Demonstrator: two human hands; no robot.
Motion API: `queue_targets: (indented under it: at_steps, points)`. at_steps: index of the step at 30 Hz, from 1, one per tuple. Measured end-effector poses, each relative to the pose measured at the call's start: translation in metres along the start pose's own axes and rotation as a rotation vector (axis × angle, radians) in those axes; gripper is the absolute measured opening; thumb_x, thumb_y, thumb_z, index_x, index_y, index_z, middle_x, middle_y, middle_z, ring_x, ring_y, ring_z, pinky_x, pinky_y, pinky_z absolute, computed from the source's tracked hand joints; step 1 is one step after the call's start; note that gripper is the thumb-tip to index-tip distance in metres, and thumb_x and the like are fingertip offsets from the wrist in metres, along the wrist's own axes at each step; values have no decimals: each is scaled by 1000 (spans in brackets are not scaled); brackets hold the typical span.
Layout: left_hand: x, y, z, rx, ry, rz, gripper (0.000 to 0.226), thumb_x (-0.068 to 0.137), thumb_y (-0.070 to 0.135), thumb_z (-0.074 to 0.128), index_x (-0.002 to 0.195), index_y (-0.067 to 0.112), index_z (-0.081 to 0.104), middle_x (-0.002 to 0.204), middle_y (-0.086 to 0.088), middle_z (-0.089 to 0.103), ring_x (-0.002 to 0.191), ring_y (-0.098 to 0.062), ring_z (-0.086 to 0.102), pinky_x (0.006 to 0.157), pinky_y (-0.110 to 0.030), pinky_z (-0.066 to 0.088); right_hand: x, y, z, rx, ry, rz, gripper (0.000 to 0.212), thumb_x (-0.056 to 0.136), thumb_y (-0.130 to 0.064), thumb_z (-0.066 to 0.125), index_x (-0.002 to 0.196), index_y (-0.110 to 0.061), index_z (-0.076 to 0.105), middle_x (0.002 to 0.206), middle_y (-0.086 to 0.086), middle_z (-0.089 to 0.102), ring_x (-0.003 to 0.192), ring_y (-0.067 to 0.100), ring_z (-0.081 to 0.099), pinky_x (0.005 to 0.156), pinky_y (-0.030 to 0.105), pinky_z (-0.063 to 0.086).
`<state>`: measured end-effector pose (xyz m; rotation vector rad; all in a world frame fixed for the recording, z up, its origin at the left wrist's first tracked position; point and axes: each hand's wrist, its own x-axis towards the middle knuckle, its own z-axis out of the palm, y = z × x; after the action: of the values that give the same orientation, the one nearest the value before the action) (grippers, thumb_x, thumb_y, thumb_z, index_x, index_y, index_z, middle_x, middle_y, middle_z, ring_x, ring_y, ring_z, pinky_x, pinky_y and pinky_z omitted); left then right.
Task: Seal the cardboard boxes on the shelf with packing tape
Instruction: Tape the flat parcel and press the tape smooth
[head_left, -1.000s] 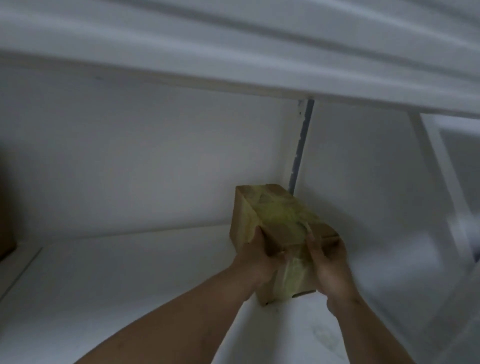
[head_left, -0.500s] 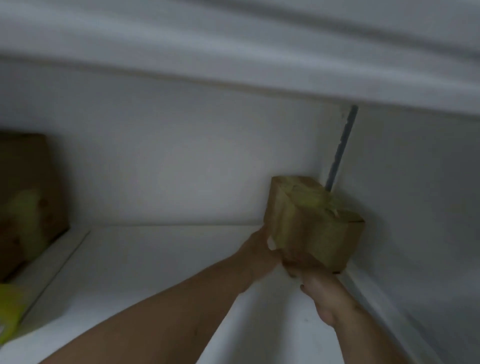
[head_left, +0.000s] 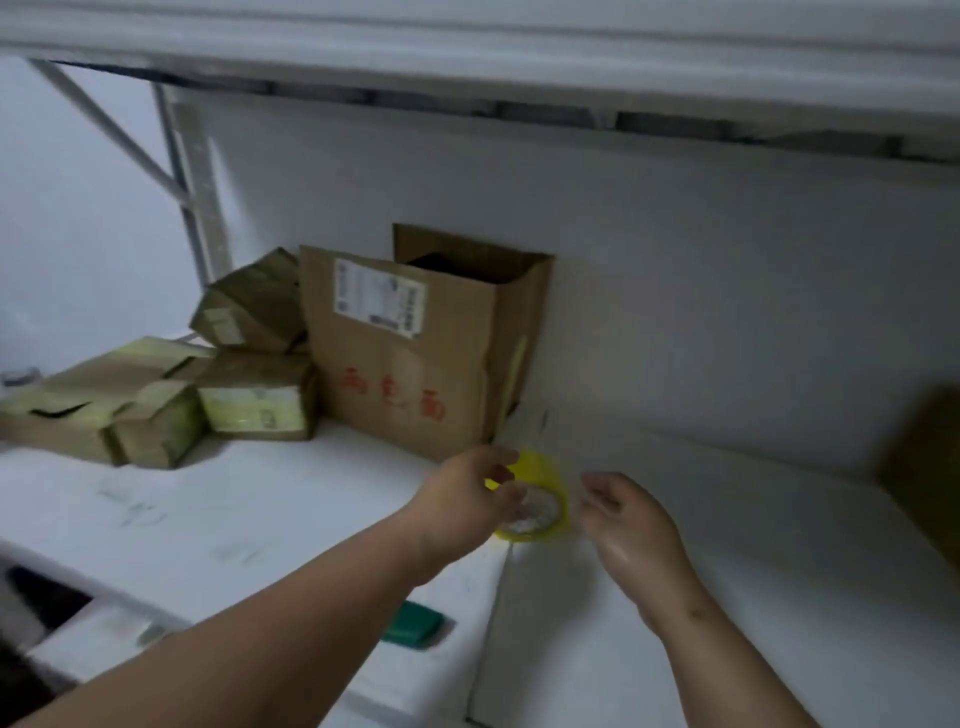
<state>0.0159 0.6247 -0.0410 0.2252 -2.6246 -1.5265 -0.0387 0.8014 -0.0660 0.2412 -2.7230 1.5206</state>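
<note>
Head view: we look down along two bare forearms to a white shelf (head_left: 270, 499) in dim light. Our left hand (head_left: 467, 501) grips a roll of yellow packing tape (head_left: 540, 499), fingers curled over its upper edge and into its core, holding it just above the shelf surface. Our right hand (head_left: 626, 525) hovers just beside the roll on its right, fingers loosely curled and holding nothing; whether a fingertip touches the tape we cannot tell through the blur.

Directly behind the roll stands a tall cardboard box (head_left: 415, 353), upright against the back wall, its top flaps open, a white shipping label (head_left: 378, 301) high on its front and red handwritten characters (head_left: 392, 397) lower down. Left of it we see a cluster of smaller cardboard boxes (head_left: 254, 395), several wrapped in yellowish tape, one tilted on top of the others. A long low box (head_left: 98, 405) lies furthest left, its flaps partly lifted.

Near the shelf's front edge, below our left forearm, rests a small green object (head_left: 415, 626). A brown shape (head_left: 930, 467) sits at the far right edge, too blurred to identify. The underside of the upper shelf (head_left: 467, 47) fills the top of the view.
</note>
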Motion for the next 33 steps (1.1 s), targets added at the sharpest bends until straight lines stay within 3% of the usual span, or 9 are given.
queue_targets:
  at_steps: [3,5,8,14,17,22,26,33]
  points:
    - [-30,-36,-58,-53,81,-44,17,96,27,60,113,29,61,103,7,66,95,-16,66,87,-35,55,-17,-38,46,-154,142,-176,30,80,-18,65,109,-12,70,113,10,64,109,32,57,96,41,47]
    - [-45,-56,-89,-102,115,-92,21,98,25,57,119,27,60,103,6,65,93,-14,67,81,-28,55,-27,-62,73,-202,164,-258,29,79,-22,62,105,-14,71,108,8,62,106,33,55,92,41,47]
    - [-55,-86,-131,-134,183,-130,25,98,24,57,123,25,61,101,6,65,89,-11,67,77,-23,52,-33,-91,112,-220,54,-327,25,86,-15,66,111,-19,68,106,-6,54,111,25,54,95,40,46]
    - [-46,-134,-197,-169,312,-219,23,97,25,60,119,25,64,100,6,68,85,-9,68,80,-31,53,-13,-121,189,-201,-202,-357,28,94,-23,59,122,-23,60,117,-9,49,113,12,50,94,26,40]
    - [-32,-153,-228,-168,367,-249,21,97,23,60,118,25,64,99,6,68,87,-11,68,77,-26,50,10,-142,227,-176,-309,-345,29,96,-25,56,125,-27,57,118,-13,45,111,6,45,93,24,39]
    - [-12,-179,-289,-185,491,-271,13,93,18,64,101,28,67,91,1,69,78,-14,64,71,-26,48,52,-194,298,-201,-383,-424,32,92,-22,58,124,-22,59,124,-3,50,117,16,51,100,30,43]
    - [-3,-205,-338,-197,609,-280,15,94,17,63,106,26,66,90,6,68,72,-11,63,64,-20,48,72,-232,351,-222,-438,-474,29,92,-21,59,121,-21,61,117,-6,48,115,11,48,97,22,39]
    - [23,-276,-415,22,654,-357,31,91,20,61,121,22,64,118,1,65,102,-17,63,89,-33,51,71,-275,427,-407,-483,-391,34,93,-38,53,123,-23,57,122,-1,56,109,19,57,93,32,48]
